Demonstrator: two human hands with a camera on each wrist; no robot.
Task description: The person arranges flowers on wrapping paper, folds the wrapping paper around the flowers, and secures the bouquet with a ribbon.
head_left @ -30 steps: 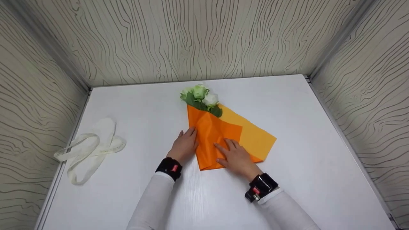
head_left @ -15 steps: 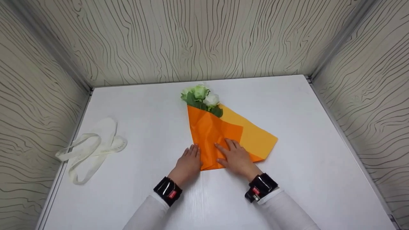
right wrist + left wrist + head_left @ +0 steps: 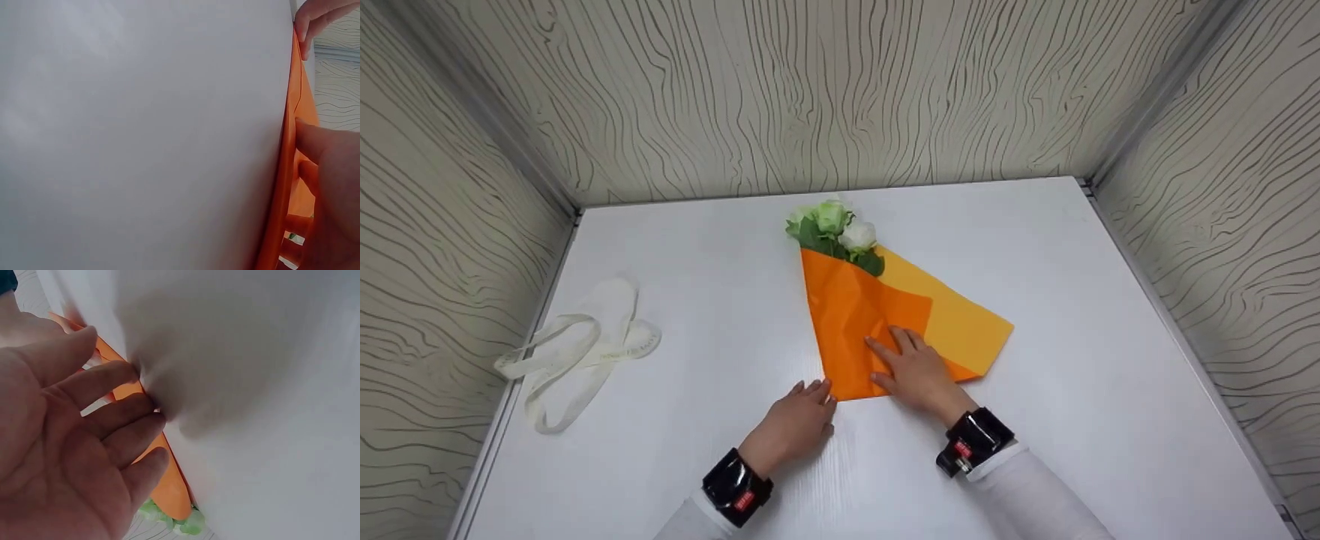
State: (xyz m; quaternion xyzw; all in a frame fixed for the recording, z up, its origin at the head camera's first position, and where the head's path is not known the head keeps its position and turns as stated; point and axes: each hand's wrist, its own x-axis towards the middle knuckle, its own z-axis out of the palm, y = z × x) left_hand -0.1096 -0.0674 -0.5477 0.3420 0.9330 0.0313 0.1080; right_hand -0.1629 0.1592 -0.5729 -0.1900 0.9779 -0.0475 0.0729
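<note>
Touching orange paper [image 3: 840, 322] lower than before: left hand [image 3: 793, 424], fingers loosely extended | right hand [image 3: 919, 376] unmoved, fingers spread

We are in an enclosed work booth: wood-grain-patterned panels [image 3: 810, 90] and grey corner posts [image 3: 492, 112] surround a white table [image 3: 720, 300].

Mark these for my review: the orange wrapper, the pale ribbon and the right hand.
Orange wrapper [image 3: 841, 322], head view, middle of its front.
Pale ribbon [image 3: 613, 354], head view, the lettered strip.
Right hand [image 3: 921, 379], head view, the back.
</note>
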